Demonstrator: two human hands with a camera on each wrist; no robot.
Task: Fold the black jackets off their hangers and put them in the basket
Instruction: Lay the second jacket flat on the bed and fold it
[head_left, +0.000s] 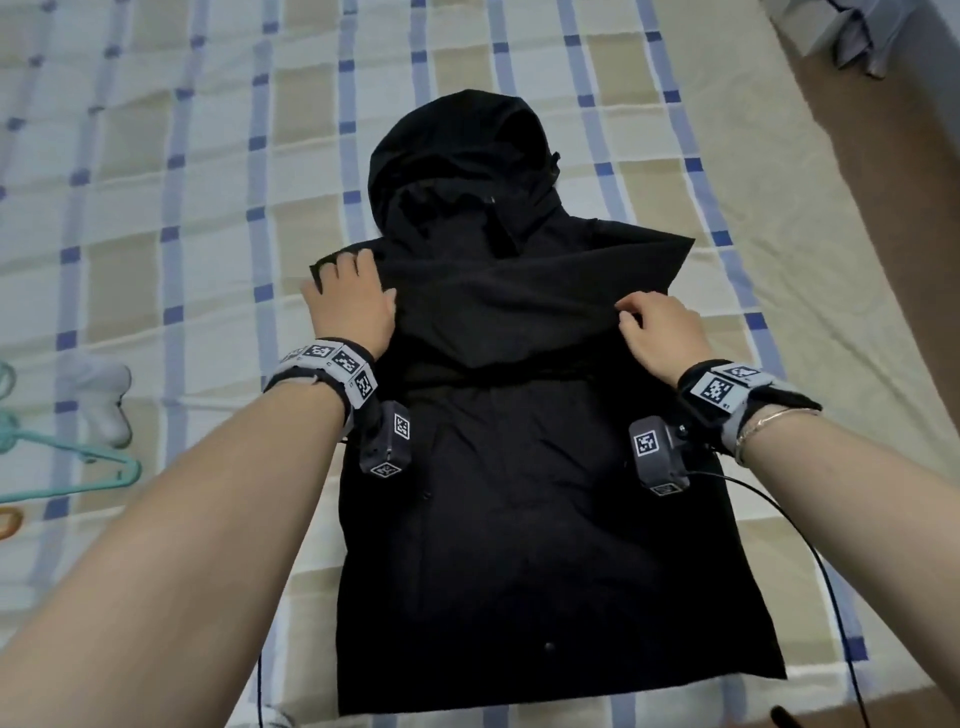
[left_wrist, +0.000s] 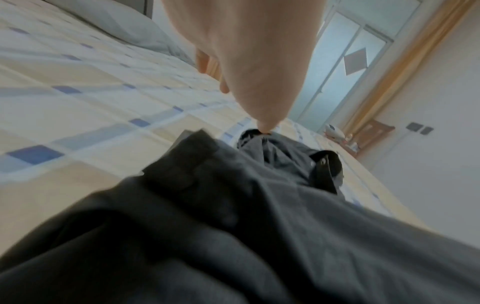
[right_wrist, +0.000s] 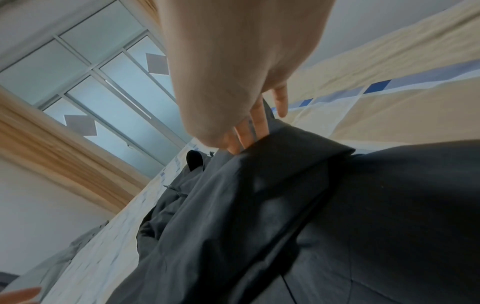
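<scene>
The black jacket is lying flat on the bed, hood pointing away and hem toward the person, already off its hanger. A teal hanger sits on the bedspread off to the left, well apart from it. No basket in any view, so I can't say where that is.

My read is that this is the sleeve-folding stage: both sleeves look tucked across the chest, forming a band over the upper body. The left hand lies flat with fingers spread, pressing the left shoulder corner down, so that grip is apart and just weighing the cloth. The right hand has its fingers curled into the folded sleeve edge near the right side, its grip clamped on a pinch of fabric (the right wrist view shows fingertips right at the fabric ridge).

To do this bit well, I'd keep the left palm planted so the shoulder doesn't creep, and pull the pinched edge out toward the side seam until the band lies straight and smooth. This fabric looks thin and slippery, so I'd expect it to slide back if it's released too fast. Press it flat before going for the hood and the bottom-up fold.
</scene>
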